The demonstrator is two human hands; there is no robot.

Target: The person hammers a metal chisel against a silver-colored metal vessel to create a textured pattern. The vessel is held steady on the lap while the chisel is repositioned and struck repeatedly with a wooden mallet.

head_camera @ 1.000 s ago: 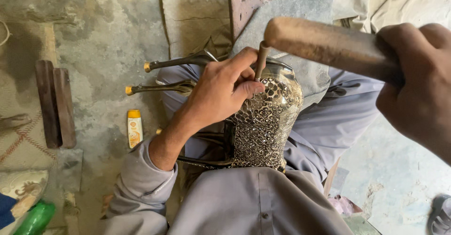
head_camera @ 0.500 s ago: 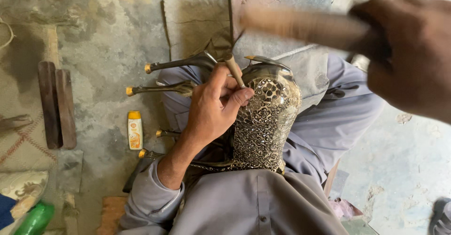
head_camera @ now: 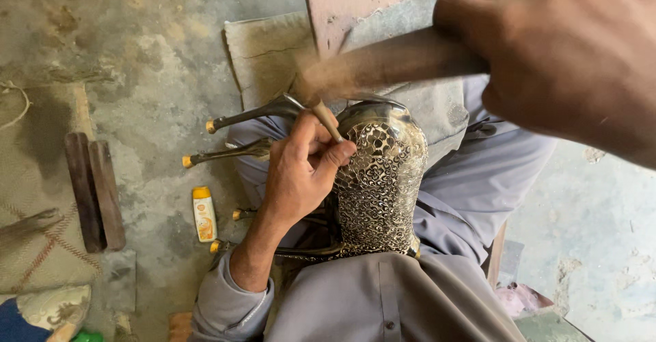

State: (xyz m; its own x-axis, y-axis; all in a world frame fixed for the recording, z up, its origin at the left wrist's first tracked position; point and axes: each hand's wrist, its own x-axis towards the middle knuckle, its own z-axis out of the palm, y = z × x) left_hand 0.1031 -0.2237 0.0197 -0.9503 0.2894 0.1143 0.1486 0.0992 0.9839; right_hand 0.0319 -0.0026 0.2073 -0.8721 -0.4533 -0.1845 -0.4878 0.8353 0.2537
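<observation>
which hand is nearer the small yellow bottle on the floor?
Left. The left hand sits just right of the yellow bottle; the right hand is far up-right, gripping the mallet.

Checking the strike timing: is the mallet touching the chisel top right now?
Cannot tell. In the head view the mallet is motion-blurred right over the top of the chisel held by the left hand; no contact or gap shows plainly.

Left hand (head_camera: 301,171) pinched low, right hand (head_camera: 574,55) fisted, raised
</observation>
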